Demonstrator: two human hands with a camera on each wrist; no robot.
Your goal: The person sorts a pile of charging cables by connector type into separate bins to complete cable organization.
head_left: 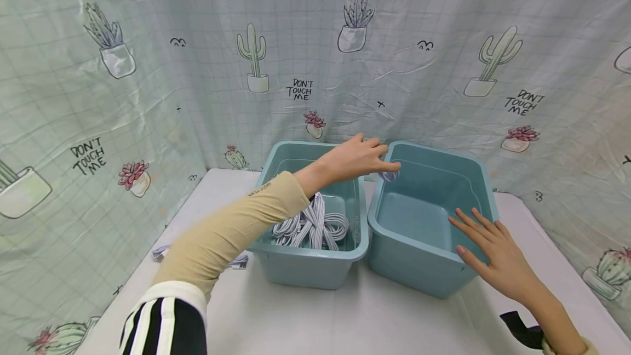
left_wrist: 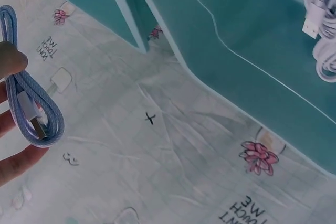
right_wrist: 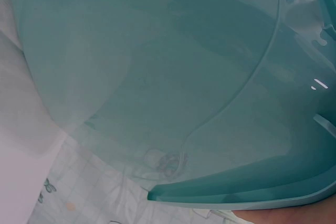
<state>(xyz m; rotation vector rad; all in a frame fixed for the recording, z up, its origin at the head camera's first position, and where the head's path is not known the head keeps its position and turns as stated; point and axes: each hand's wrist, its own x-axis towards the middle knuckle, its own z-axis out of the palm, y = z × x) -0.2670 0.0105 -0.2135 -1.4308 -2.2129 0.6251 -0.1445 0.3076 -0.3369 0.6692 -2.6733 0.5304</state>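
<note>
My left hand pinches a coiled lilac braided USB cable, its metal plug tucked inside the loop. That hand hangs above the gap between two blue-green bins, close to the left rim of the right bin. Several bundled white cables lie in the left bin, partly hidden by my left forearm. My right hand is at the near right rim of the right bin, fingers straight and spread over the inside. In the right wrist view, only a piece of a hand shows below the rim.
More lilac cables lie on the white table left of the left bin, partly under my left sleeve. A patterned curtain hangs behind and at both sides. A black strap is beside my right wrist.
</note>
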